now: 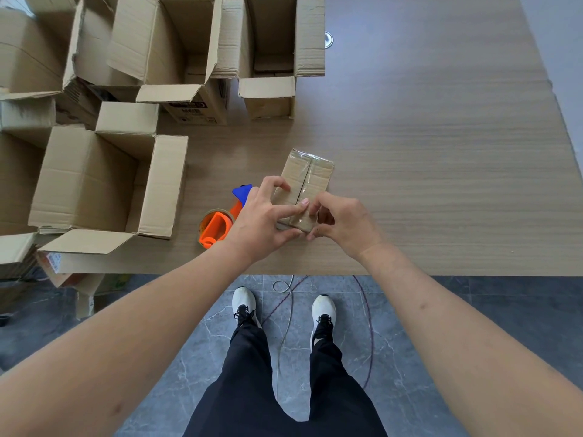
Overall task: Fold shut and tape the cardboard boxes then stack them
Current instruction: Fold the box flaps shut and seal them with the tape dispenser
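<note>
A small closed cardboard box (310,175) lies on the wooden table (441,152), with clear tape running along its centre seam. My left hand (262,216) holds its near left side, index finger laid across the seam and thumb under the near end. My right hand (344,222) has its fingers curled over the near end, pressing the tape down there. An orange tape dispenser with a blue blade guard (220,222) lies on the table just left of my left hand, partly hidden by it.
Several open cardboard boxes crowd the left and back of the table; the nearest one (104,184) overhangs the front edge. Another tall open box (271,58) stands at the back. Cables (290,310) trail on the grey floor by my shoes.
</note>
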A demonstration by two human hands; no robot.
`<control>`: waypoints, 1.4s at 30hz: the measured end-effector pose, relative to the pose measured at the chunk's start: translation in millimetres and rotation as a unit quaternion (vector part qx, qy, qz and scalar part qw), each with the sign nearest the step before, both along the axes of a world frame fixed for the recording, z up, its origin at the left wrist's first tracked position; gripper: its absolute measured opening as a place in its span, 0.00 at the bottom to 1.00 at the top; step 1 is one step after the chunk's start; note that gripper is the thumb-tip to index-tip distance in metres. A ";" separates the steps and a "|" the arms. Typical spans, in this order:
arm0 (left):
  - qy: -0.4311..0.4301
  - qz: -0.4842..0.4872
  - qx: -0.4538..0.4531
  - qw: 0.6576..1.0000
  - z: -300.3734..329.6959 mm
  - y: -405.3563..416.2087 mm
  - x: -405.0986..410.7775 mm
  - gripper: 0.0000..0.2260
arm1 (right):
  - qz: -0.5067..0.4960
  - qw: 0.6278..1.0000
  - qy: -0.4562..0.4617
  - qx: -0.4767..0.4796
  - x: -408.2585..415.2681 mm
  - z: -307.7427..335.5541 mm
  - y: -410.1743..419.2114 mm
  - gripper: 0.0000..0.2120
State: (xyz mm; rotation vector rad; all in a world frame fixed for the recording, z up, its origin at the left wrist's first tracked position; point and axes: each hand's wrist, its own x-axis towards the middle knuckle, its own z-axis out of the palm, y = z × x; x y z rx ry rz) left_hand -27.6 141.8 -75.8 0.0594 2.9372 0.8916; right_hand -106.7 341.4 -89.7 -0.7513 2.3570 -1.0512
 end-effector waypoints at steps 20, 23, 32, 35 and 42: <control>0.044 -0.053 0.031 0.997 -15.5 11.5 18.7 0.22 | -0.040 0.996 0.068 0.048 12.1 5.8 22.7 0.24; 0.029 -0.081 0.035 0.996 -8.5 5.4 15.4 0.25 | -0.033 0.993 0.098 0.059 14.2 12.4 17.2 0.26; 0.039 -0.088 0.008 0.995 -9.5 -15.6 11.0 0.18 | -0.046 0.993 0.069 0.079 12.5 14.8 7.1 0.25; 0.025 -0.119 -0.023 0.992 -4.8 -16.9 11.6 0.25 | -0.063 0.990 0.066 0.106 22.7 16.6 -0.6 0.36; 0.025 -0.105 -0.031 0.994 6.7 -41.4 19.5 0.29 | -0.069 0.975 0.097 0.190 36.6 6.1 -34.6 0.54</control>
